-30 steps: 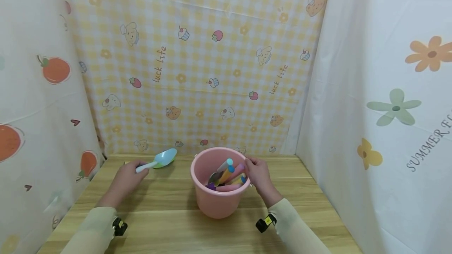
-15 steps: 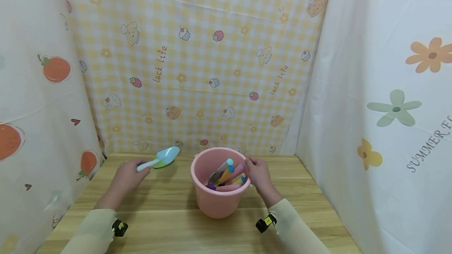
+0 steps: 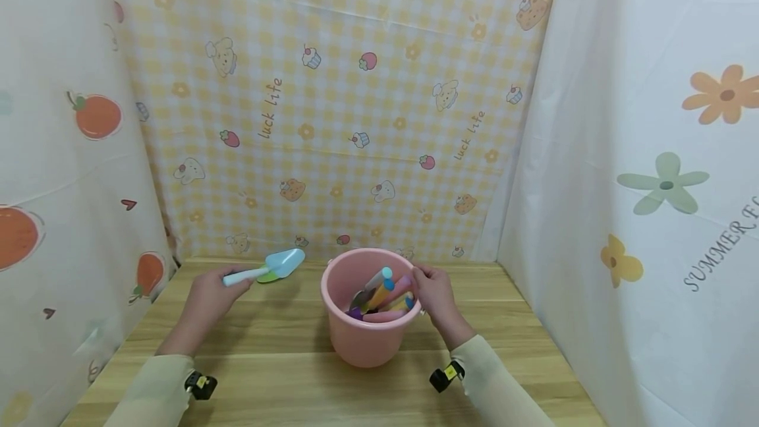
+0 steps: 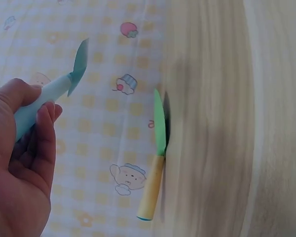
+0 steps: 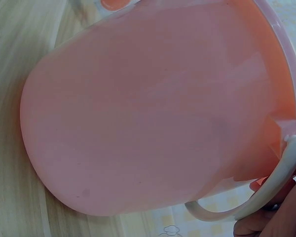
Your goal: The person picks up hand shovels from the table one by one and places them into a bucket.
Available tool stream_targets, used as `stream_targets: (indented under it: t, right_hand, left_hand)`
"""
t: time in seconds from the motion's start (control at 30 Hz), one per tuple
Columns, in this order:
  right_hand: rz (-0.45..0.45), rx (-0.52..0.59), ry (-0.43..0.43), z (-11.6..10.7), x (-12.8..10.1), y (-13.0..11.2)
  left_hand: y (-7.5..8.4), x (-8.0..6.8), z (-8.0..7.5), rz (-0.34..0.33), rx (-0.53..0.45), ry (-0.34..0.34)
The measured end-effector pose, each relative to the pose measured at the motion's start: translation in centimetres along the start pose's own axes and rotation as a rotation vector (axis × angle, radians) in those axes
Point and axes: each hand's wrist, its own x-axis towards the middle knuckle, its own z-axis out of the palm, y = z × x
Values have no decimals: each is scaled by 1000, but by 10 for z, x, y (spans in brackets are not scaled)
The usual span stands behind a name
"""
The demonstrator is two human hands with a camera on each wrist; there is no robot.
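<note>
My left hand [image 3: 209, 294] grips the pale handle of a light blue toy shovel [image 3: 279, 262] and holds it just above the table's far left, blade pointing right. In the left wrist view the left hand [image 4: 24, 163] is wrapped round the blue shovel [image 4: 64, 84]. A green shovel with a yellow handle [image 4: 157, 148] lies on the wood below it. My right hand [image 3: 431, 290] holds the right rim of a pink bucket [image 3: 364, 344] with several coloured toy tools [image 3: 382, 294] inside. The bucket wall [image 5: 148, 108] fills the right wrist view, its white handle [image 5: 269, 190] by my fingers.
The wooden table [image 3: 284, 374] is enclosed by cloth backdrops: yellow check at the back [image 3: 332, 117], fruit print at the left [image 3: 65, 150], flower print at the right [image 3: 640, 150]. Bare wood lies in front of the bucket.
My left hand has raised the blue shovel slightly and moved it a little to the right. The green shovel stays on the table. The right hand and bucket have not moved.
</note>
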Motion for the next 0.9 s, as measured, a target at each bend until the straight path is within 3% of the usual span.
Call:
stream_targets:
  t: [0.2,0.53,0.9]
  right_hand:
    - [7,13,2,0,1,1]
    - [-4,23,10,1,2,1]
    - [-5,0,9,1,1,2]
  left_hand:
    - [9,-3,-4,-28,-78,18]
    - [20,-4,-9,9,-83,50]
    - [46,-5,-19,13,-197,18]
